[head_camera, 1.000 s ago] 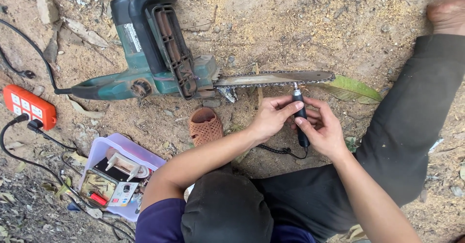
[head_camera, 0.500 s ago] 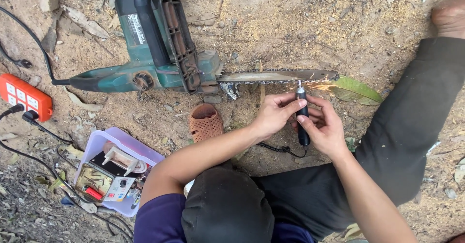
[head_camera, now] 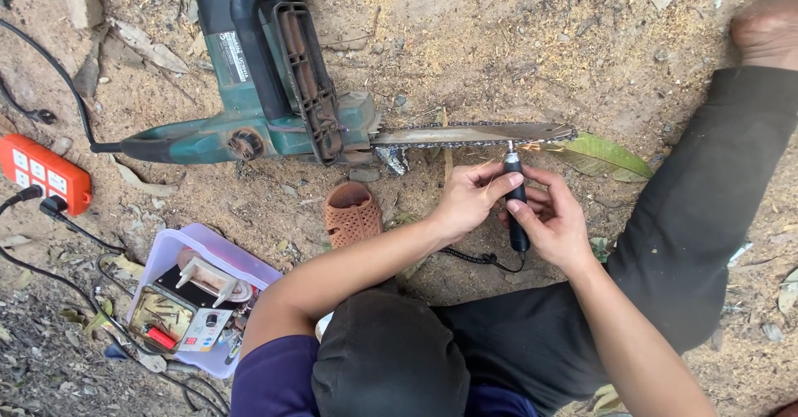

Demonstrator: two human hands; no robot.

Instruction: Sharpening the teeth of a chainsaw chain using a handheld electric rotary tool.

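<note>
Bare, stony dirt ground carries everything. Just beyond the grip a green electric chainsaw lies on its side, a green leaf beside its bar tip. Left of the grip rest a brown sandal, a lilac plastic box and, farthest out, an orange power strip.

Bare dirt open above chainsaw bar; sandal, tool box crowd left approach.
</note>
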